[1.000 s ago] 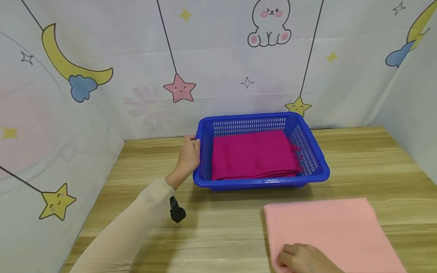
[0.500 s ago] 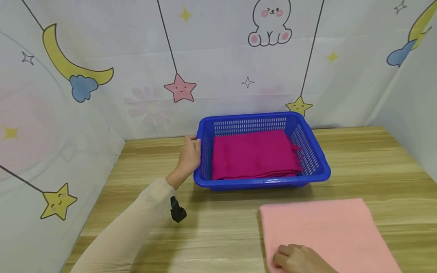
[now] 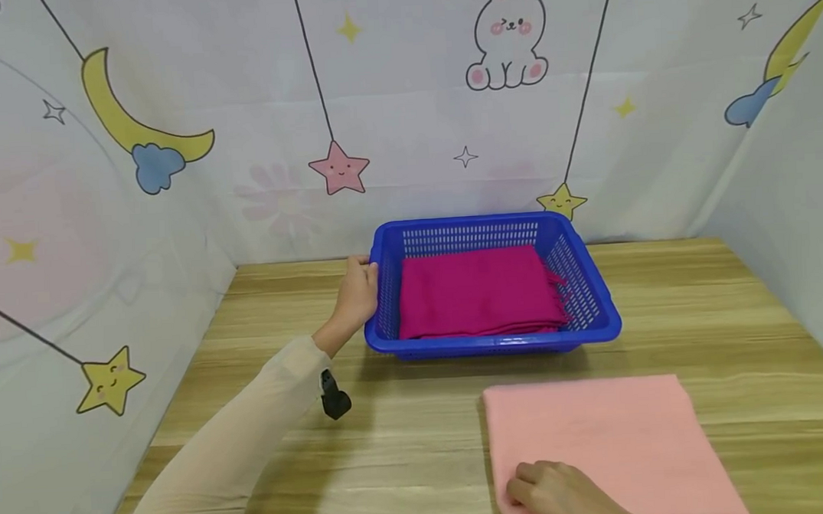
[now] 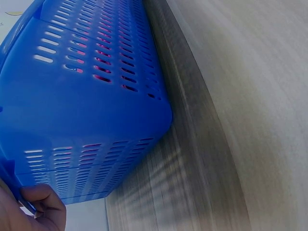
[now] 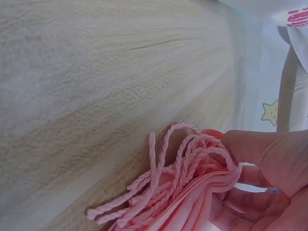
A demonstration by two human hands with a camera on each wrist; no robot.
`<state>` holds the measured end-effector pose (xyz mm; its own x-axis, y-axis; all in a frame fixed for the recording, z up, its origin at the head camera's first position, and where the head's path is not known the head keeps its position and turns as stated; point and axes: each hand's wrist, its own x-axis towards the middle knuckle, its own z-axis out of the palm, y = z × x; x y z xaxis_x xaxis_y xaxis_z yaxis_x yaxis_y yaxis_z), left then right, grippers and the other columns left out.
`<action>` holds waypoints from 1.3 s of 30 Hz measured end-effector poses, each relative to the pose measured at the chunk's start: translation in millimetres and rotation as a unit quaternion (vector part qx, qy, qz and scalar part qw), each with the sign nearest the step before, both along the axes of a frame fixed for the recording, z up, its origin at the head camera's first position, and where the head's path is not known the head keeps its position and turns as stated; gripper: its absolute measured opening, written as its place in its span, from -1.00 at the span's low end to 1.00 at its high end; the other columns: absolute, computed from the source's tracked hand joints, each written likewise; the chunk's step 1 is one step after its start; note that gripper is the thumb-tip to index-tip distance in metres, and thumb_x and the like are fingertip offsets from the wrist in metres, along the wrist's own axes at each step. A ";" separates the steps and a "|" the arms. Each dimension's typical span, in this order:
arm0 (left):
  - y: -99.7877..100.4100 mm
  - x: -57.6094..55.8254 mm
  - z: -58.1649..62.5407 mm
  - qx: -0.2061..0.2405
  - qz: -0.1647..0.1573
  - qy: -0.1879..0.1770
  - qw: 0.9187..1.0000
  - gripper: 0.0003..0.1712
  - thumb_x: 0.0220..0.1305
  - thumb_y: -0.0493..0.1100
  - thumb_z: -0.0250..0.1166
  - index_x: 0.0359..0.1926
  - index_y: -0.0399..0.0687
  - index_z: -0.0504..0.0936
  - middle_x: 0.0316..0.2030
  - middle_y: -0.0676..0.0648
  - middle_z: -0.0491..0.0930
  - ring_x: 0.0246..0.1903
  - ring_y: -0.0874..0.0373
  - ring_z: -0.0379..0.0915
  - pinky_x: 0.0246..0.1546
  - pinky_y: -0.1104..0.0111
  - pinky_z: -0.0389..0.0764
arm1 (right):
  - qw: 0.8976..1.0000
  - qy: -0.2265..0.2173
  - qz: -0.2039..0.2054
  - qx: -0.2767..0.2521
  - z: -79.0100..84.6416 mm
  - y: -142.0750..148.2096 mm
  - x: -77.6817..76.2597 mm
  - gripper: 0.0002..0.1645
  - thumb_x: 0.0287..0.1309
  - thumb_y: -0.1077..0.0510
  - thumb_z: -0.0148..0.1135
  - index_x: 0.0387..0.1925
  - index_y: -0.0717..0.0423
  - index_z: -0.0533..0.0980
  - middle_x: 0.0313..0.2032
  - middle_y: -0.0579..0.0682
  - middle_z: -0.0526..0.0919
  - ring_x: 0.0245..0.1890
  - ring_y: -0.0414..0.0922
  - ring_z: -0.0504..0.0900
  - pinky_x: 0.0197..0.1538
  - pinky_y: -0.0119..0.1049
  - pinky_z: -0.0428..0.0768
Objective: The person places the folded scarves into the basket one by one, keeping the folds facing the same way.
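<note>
At the left end of a blue plastic basket (image 3: 494,341), my left hand (image 3: 356,294) grips the rim; in the left wrist view its thumb and fingers (image 4: 45,199) curl over the edge. Inside the basket lies a folded magenta scarf (image 3: 478,292) with fringe on its right side. Nearer, on the table, a folded light pink scarf (image 3: 598,425) lies flat. My right hand (image 3: 563,492) holds its near left corner. In the right wrist view the fingers pinch the layered edge, and twisted fringe (image 5: 178,168) hangs from it.
The wood-grain table (image 3: 406,441) carries the basket near its back edge. A white curtain (image 3: 404,96) printed with stars, moons and a rabbit stands behind and at both sides. A black strap device (image 3: 335,398) sits on my left wrist.
My right hand and the light pink scarf have slid slightly left across the table. My left hand and the basket have stayed in place.
</note>
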<state>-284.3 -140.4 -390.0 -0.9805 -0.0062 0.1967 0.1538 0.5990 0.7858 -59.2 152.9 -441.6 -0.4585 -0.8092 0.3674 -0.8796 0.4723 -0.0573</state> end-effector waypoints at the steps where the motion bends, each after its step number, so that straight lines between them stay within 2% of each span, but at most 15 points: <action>1: -0.1 0.1 -0.2 0.001 0.000 0.000 1.000 -0.61 0.61 -0.23 -0.15 0.21 -0.51 0.25 -0.01 -0.44 0.58 -0.18 -0.25 0.60 -0.11 0.03 0.62 | 1.000 0.005 0.003 0.000 -0.1 -0.8 0.1 -0.67 -0.49 0.20 0.41 -0.51 -0.08 0.50 -0.52 -0.27 0.38 -0.55 -0.39 0.31 -0.51 -0.60 0.29; 9: -0.7 1.2 -0.2 0.002 0.001 0.000 1.000 -0.61 0.60 -0.23 -0.15 0.21 -0.51 0.25 -0.01 -0.44 0.58 -0.16 -0.25 0.60 -0.08 0.03 0.61 | 0.999 0.024 0.022 -0.003 -1.5 -11.0 -0.4 -0.73 -0.40 0.14 0.45 -0.50 -0.06 0.54 -0.51 -0.25 0.42 -0.53 -0.39 0.36 -0.50 -0.62 0.34; 14: -1.3 0.7 0.6 0.002 -0.001 -0.007 1.000 -0.59 0.61 -0.22 -0.16 0.23 -0.51 0.23 0.01 -0.44 0.57 -0.15 -0.24 0.59 -0.07 0.03 0.60 | 0.999 0.033 0.028 -0.012 -2.7 -19.1 0.1 -0.78 -0.24 0.06 0.44 -0.49 -0.05 0.55 -0.50 -0.24 0.44 -0.53 -0.39 0.38 -0.49 -0.62 0.36; 20: -0.7 -0.4 0.9 0.004 0.000 -0.008 1.000 -0.59 0.61 -0.21 -0.15 0.23 -0.51 0.24 0.01 -0.43 0.58 -0.16 -0.24 0.59 -0.07 0.04 0.60 | 0.999 0.019 0.034 -0.028 -2.7 -27.3 1.3 -0.72 -0.02 -0.12 0.41 -0.48 -0.04 0.58 -0.49 -0.24 0.48 -0.51 -0.40 0.41 -0.47 -0.62 0.40; 27: -1.4 -0.5 1.2 0.005 -0.004 -0.009 1.000 -0.59 0.62 -0.21 -0.17 0.23 -0.50 0.23 -0.04 -0.42 0.58 -0.22 -0.22 0.58 -0.14 0.04 0.61 | 0.999 0.006 0.040 -0.021 -2.4 -35.3 1.5 -0.76 0.00 -0.06 0.41 -0.48 -0.03 0.57 -0.50 -0.24 0.47 -0.54 -0.40 0.40 -0.50 -0.62 0.38; 31: -1.8 -1.3 1.5 0.002 0.000 -0.005 1.000 -0.60 0.62 -0.20 -0.17 0.22 -0.50 0.24 -0.05 -0.42 0.57 -0.21 -0.23 0.57 -0.12 0.03 0.60 | 0.999 0.006 0.039 -0.018 -1.1 -38.4 1.8 -0.72 0.03 -0.12 0.38 -0.48 -0.04 0.57 -0.48 -0.23 0.49 -0.53 -0.39 0.41 -0.49 -0.62 0.40; 39: -0.6 0.8 2.0 0.001 0.000 -0.013 1.000 -0.59 0.62 -0.21 -0.17 0.23 -0.50 0.24 -0.04 -0.42 0.57 -0.20 -0.22 0.58 -0.11 0.04 0.61 | 0.999 -0.022 0.047 -0.017 -1.7 -44.0 2.2 -0.74 0.09 -0.10 0.36 -0.49 -0.05 0.56 -0.49 -0.24 0.50 -0.55 -0.41 0.41 -0.51 -0.61 0.38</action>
<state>-283.5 -141.0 -388.0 -0.9851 -0.0073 0.1718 0.1335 0.5973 0.7908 -57.0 109.0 -443.2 -0.3979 -0.8363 0.3771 -0.9159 0.3857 -0.1112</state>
